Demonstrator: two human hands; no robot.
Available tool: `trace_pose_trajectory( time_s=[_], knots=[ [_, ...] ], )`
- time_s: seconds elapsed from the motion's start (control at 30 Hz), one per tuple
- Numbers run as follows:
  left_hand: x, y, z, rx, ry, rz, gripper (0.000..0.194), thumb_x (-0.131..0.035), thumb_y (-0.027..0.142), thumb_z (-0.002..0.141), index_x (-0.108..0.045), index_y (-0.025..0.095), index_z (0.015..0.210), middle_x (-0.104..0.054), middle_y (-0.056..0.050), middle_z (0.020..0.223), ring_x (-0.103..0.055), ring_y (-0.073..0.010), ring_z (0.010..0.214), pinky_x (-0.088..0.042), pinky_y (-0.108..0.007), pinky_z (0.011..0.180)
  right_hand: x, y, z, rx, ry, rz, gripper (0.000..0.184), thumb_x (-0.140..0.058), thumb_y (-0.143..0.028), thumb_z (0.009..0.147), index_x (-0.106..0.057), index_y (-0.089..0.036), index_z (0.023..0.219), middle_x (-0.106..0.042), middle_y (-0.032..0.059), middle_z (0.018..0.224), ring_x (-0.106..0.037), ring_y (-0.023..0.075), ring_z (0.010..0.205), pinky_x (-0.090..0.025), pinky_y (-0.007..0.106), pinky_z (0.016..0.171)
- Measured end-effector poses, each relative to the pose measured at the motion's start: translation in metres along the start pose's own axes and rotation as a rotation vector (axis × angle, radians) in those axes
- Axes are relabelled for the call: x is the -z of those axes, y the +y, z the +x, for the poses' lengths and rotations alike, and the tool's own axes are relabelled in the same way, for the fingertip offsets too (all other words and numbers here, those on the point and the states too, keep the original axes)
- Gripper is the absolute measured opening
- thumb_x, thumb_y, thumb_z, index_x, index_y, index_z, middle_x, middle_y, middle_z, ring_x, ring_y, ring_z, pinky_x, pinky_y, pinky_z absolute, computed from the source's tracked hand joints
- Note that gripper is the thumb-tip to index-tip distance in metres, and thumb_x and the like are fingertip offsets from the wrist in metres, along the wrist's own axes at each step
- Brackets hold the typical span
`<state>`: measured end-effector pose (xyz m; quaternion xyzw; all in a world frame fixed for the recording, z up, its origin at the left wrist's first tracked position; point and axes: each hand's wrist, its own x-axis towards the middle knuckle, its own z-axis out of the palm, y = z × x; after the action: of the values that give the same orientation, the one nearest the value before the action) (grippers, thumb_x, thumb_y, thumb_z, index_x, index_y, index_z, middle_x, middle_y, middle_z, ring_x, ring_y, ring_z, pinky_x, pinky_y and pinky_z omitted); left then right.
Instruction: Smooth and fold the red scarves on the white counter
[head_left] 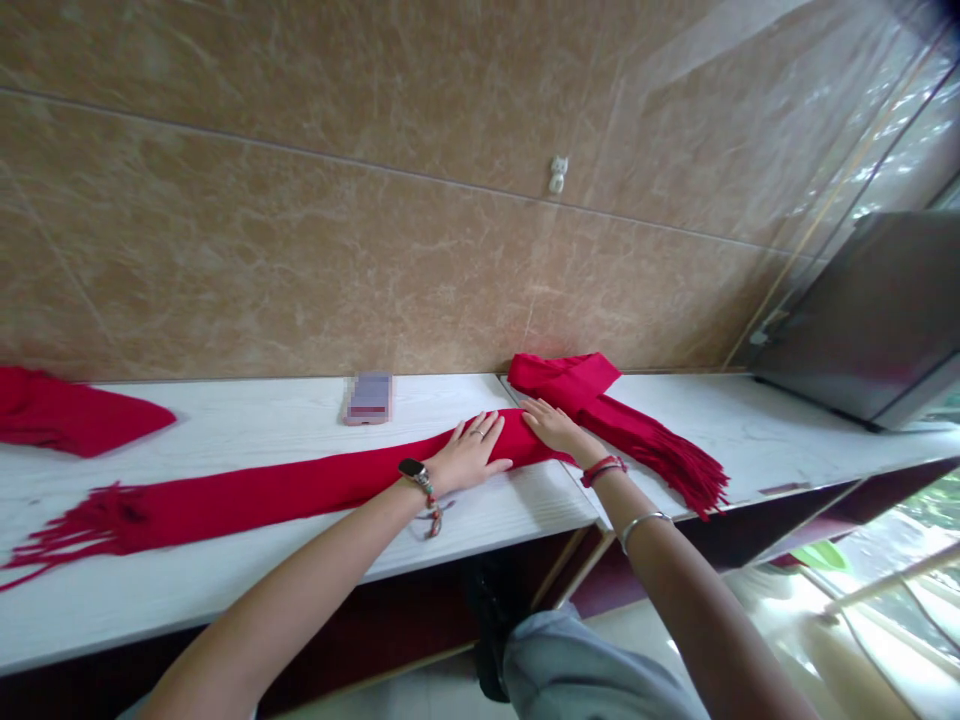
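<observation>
A long red scarf lies flattened in a strip along the white counter, its fringe spread at the left end. My left hand rests flat on the scarf with the fingers spread. Close to the strip's right end, my right hand also presses flat on the red cloth, fingers stretched out. Just beyond my right hand, a folded red length with a fringed end reaches toward the counter's front edge. Whether it joins the strip under my hand is hard to make out.
Another bunched red cloth lies at the far left. A phone sits near the tiled wall. The white counter has open shelves beneath. At the right end stands a grey box-shaped appliance. A small white cat-shaped hook is on the wall.
</observation>
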<state>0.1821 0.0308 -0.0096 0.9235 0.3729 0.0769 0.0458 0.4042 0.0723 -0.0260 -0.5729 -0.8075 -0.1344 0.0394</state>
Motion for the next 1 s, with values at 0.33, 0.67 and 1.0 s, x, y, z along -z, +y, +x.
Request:
trace_pose_trajectory(
  time_s=[0.33, 0.67, 1.0],
  knots=[
    [0.063, -0.11, -0.12, 0.433, -0.303, -0.053, 0.088, -0.043, 0.056, 0.079, -0.004, 0.01, 0.143, -0.001, -0.015, 0.148, -0.003, -0.0288, 0.136, -0.015, -0.041, 0.107, 0.061, -0.107, 0.033, 0.261, 0.25, 0.269, 0.038, -0.034, -0.023, 0.088, -0.054, -0.013, 0.12, -0.055, 0.0136, 0.123, -0.047, 0.0232, 0.118, -0.036, 0.043, 0.1],
    [0.052, -0.121, -0.204, 0.187, -0.122, 0.088, 0.038, -0.052, 0.031, 0.081, -0.051, 0.022, 0.118, -0.046, -0.009, 0.124, -0.05, -0.0206, 0.108, -0.038, -0.03, 0.092, 0.051, -0.2, 0.021, 0.647, -0.122, 0.309, 0.044, -0.047, -0.026, 0.085, -0.048, -0.009, 0.125, -0.052, 0.0144, 0.127, -0.05, 0.0221, 0.115, -0.042, 0.034, 0.097],
    [0.057, -0.119, -0.221, 0.069, -0.114, 0.295, 0.028, -0.043, 0.0, 0.076, -0.059, 0.016, 0.092, -0.059, -0.008, 0.102, -0.054, -0.0202, 0.098, -0.044, -0.029, 0.082, 0.033, -0.173, 0.002, 0.649, 0.09, 0.148, 0.046, -0.039, 0.001, 0.077, -0.053, -0.011, 0.12, -0.057, 0.0127, 0.121, -0.055, 0.0207, 0.109, -0.048, 0.033, 0.091]
  ],
)
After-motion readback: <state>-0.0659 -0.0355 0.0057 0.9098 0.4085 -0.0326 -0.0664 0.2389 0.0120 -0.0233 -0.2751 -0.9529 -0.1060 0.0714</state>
